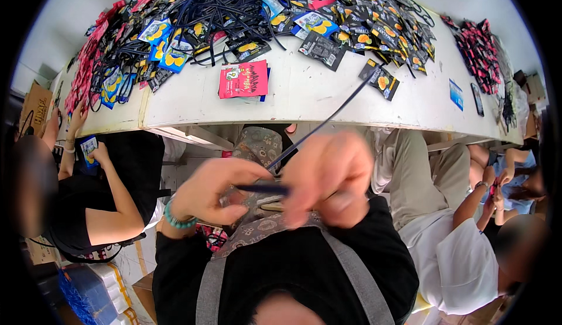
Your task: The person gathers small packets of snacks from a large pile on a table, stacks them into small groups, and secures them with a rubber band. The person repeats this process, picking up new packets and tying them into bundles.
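A dark navy strap (pixel 261 188) is stretched between my two hands above my lap. My left hand (pixel 213 187), with a green bead bracelet at its wrist, curls its fingers round one end. My right hand (pixel 331 175), smeared by motion, pinches the strap at its fingertips. From beside my hands a long thin part of the strap (pixel 328 119) slants up over the table edge to a small black packet (pixel 379 80) with yellow fruit printed on it. Whether it joins the packet is hard to see. A short pile of pink packets (pixel 243 79) lies left of it on the table.
On the white table (pixel 193 105), a large heap of black, pink and blue packets (pixel 281 20) with tangled dark straps covers the far side. A blue card (pixel 456 95) and a phone (pixel 477 99) lie at right. People work on both sides; one person's hand (pixel 100 154) holds a blue packet.
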Action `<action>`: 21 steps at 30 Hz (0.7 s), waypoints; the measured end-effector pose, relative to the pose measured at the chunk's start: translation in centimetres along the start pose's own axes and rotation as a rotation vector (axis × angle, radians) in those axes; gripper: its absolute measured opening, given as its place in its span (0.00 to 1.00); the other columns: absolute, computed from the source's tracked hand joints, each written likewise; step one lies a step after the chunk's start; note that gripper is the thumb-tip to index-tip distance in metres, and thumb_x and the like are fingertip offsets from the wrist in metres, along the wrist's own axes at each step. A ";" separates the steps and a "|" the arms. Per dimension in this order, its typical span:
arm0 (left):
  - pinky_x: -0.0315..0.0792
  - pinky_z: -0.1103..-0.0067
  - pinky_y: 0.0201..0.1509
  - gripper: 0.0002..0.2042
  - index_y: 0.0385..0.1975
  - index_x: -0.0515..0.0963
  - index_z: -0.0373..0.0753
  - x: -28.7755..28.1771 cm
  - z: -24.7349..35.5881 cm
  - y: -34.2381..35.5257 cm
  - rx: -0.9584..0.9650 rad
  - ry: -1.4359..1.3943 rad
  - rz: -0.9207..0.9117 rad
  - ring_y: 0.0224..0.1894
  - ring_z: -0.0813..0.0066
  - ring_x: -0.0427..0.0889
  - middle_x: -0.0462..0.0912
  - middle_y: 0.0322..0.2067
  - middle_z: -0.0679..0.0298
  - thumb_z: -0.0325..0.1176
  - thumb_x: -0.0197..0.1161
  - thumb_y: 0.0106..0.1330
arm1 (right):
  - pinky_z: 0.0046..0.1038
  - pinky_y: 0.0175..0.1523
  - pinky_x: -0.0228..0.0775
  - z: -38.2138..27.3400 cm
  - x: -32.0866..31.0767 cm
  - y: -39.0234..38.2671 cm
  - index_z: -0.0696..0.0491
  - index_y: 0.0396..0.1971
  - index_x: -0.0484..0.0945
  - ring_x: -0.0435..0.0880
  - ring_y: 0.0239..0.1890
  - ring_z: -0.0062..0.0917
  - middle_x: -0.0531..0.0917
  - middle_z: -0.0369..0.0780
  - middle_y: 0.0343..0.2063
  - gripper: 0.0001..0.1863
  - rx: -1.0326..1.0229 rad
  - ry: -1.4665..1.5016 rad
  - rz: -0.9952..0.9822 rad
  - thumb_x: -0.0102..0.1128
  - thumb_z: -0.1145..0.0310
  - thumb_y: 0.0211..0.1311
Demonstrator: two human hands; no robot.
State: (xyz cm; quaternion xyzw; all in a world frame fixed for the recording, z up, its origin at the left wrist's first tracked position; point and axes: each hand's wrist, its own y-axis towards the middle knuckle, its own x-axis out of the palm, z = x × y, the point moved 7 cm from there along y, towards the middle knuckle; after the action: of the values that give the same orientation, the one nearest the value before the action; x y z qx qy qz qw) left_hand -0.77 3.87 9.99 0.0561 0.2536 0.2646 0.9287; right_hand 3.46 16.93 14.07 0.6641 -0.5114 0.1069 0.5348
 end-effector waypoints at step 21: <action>0.61 0.90 0.32 0.14 0.50 0.74 0.37 -10.7 2.1 0.2 -0.113 0.457 0.487 0.28 0.91 0.67 0.71 0.24 0.75 0.21 0.55 0.65 | 0.20 0.45 0.69 10.7 -4.1 2.0 0.61 0.46 0.77 0.79 0.38 0.21 0.81 0.40 0.35 0.15 0.191 -0.767 -0.081 0.56 0.69 0.63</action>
State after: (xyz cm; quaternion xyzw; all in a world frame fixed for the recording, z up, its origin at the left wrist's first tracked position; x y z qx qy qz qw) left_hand -7.61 -1.43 16.58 0.0028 0.4193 0.4979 0.7591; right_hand -4.34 10.67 8.08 0.7223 -0.6350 -0.1229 0.2447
